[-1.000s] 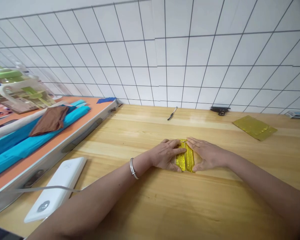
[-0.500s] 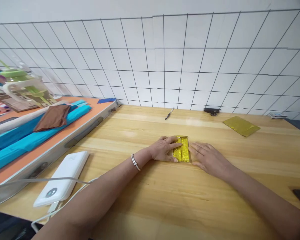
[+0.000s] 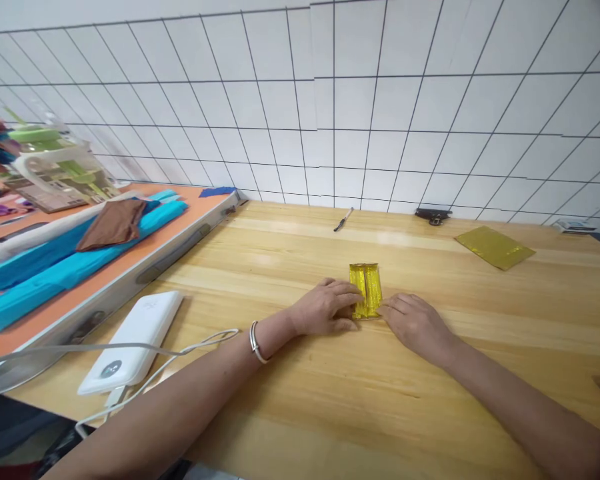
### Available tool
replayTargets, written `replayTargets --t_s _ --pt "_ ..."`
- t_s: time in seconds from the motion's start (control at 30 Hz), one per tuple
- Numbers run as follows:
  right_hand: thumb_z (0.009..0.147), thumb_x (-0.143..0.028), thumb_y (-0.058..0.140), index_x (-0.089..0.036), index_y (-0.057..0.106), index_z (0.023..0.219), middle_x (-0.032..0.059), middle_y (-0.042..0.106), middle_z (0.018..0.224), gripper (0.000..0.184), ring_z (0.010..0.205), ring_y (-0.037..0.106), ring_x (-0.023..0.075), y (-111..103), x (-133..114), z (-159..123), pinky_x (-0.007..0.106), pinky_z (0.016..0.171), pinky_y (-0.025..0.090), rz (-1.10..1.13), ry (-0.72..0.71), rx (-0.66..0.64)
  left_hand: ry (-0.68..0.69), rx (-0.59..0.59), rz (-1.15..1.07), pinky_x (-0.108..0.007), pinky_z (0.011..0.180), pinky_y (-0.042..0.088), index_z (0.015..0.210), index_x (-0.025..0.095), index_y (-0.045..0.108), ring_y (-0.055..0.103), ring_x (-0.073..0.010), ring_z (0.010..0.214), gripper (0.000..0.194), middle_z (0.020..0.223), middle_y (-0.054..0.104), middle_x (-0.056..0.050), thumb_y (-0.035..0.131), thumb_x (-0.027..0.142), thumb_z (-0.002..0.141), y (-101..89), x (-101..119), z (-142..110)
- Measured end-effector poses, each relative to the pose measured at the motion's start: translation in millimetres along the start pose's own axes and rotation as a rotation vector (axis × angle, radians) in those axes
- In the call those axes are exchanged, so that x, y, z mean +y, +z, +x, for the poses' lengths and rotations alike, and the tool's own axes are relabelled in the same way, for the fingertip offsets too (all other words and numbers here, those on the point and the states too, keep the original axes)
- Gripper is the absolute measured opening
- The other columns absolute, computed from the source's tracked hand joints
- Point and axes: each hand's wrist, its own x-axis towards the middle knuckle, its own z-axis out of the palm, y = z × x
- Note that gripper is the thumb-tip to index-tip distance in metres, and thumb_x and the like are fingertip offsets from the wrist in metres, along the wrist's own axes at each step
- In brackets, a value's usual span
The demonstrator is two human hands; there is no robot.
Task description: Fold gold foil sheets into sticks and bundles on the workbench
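Observation:
A small folded sheet of shiny gold paper (image 3: 373,287) lies on the wooden table in front of me, with creases running along its length. My left hand (image 3: 327,307) rests at its lower left, fingertips on the paper's left part and thumb apart on the wood. A silver bangle (image 3: 257,343) circles that wrist. At the paper's lower right edge, the fingertips of my right hand (image 3: 416,327) are drawn together and appear to pinch the edge. My left fingers cover part of the paper's left edge.
Another gold sheet (image 3: 495,247) lies flat at the back right, near a black clip (image 3: 433,215). A pen (image 3: 343,220) is near the tiled wall. At left are a white power bank (image 3: 133,343) with its cable and an orange surface (image 3: 177,223) holding coloured rolls.
My left hand has slid back toward the paper's lower left, uncovering its top. My right fingers have closed at the lower right edge. The view has shifted slightly.

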Motion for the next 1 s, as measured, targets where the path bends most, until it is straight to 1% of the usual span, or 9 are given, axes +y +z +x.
replayTargets --t_s 0.07,0.13,0.2,0.3,0.47,0.63,0.7,0.8,1.0 --pt "0.09 -0.017 0.038 -0.02 0.063 0.101 0.0083 0.065 0.097 0.028 0.092 0.054 0.0217 1 0 1 0.038 0.081 0.045 0.047 0.043 0.007 -0.028 0.04 0.015 -0.035 0.093 0.034 0.116 0.023 0.056 0.051 -0.0215 0.106 0.043 0.114 0.058 -0.008 0.047 0.05 0.084 4.5 9 -1" --pt "0.09 -0.02 0.04 -0.02 0.063 0.101 0.0078 0.065 0.094 0.025 0.09 0.054 0.0218 1 0 2 0.038 0.08 0.045 0.096 0.082 0.017 -0.071 0.079 0.049 -0.032 0.086 0.037 0.105 0.022 0.061 0.053 -0.0193 0.096 0.031 0.101 0.062 -0.006 0.045 0.042 0.087 8.9 16 -1" --pt "0.089 -0.022 0.042 -0.021 0.063 0.1 0.0073 0.064 0.092 0.024 0.09 0.053 0.0221 1 0 3 0.039 0.079 0.045 0.147 0.124 0.035 -0.098 0.112 0.08 -0.031 0.08 0.038 0.097 0.022 0.064 0.053 -0.0179 0.089 0.027 0.092 0.062 -0.005 0.043 0.037 0.089 12.1 20 0" --pt "0.088 -0.024 0.044 -0.023 0.063 0.098 0.006 0.064 0.091 0.021 0.088 0.054 0.0218 1 0 4 0.04 0.078 0.045 0.235 0.174 0.05 -0.107 0.133 0.117 -0.031 0.078 0.038 0.094 0.021 0.064 0.053 -0.0171 0.085 0.027 0.086 0.062 -0.005 0.042 0.037 0.09 14.3 21 0" --pt "0.087 -0.026 0.046 -0.022 0.064 0.09 0.0047 0.064 0.088 0.018 0.085 0.054 0.0206 1 3 8 0.038 0.077 0.044 0.34 0.243 0.051 -0.13 0.144 0.104 -0.031 0.077 0.038 0.09 0.02 0.065 0.054 -0.0171 0.083 0.032 0.083 0.062 -0.006 0.037 0.036 0.093 11.8 16 1" --pt "0.086 -0.026 0.048 -0.021 0.064 0.083 0.0035 0.063 0.079 0.017 0.079 0.054 0.019 5 7 9 0.034 0.072 0.043 0.433 0.297 0.071 -0.09 0.144 -0.076 -0.029 0.077 0.041 0.1 0.02 0.06 0.055 -0.0173 0.085 0.031 0.089 0.064 -0.004 0.053 0.045 0.084 10.8 6 -1" --pt "0.085 -0.025 0.05 -0.022 0.064 0.083 0.003 0.063 0.079 0.015 0.079 0.054 0.0187 6 9 8 0.033 0.072 0.042 0.455 0.301 0.073 -0.102 0.154 -0.08 -0.029 0.077 0.041 0.097 0.02 0.06 0.055 -0.0172 0.084 0.025 0.087 0.064 -0.004 0.055 0.039 0.084 12.3 5 -2" --pt "0.082 -0.022 0.055 -0.024 0.064 0.088 0.0025 0.064 0.085 0.011 0.084 0.054 0.019 8 9 7 0.033 0.076 0.042 0.466 0.299 0.078 -0.092 0.16 -0.055 -0.028 0.078 0.04 0.092 0.02 0.061 0.055 -0.0161 0.084 0.014 0.086 0.064 -0.003 0.05 0.028 0.087 14.2 7 -2" --pt "0.079 -0.024 0.06 -0.026 0.065 0.092 0.0026 0.064 0.092 0.015 0.089 0.053 0.0201 8 8 5 0.034 0.078 0.041 0.427 0.293 0.081 -0.09 0.16 -0.072 -0.028 0.078 0.039 0.091 0.02 0.061 0.054 -0.0161 0.085 0.015 0.085 0.063 -0.003 0.046 0.022 0.088 13.8 7 1"
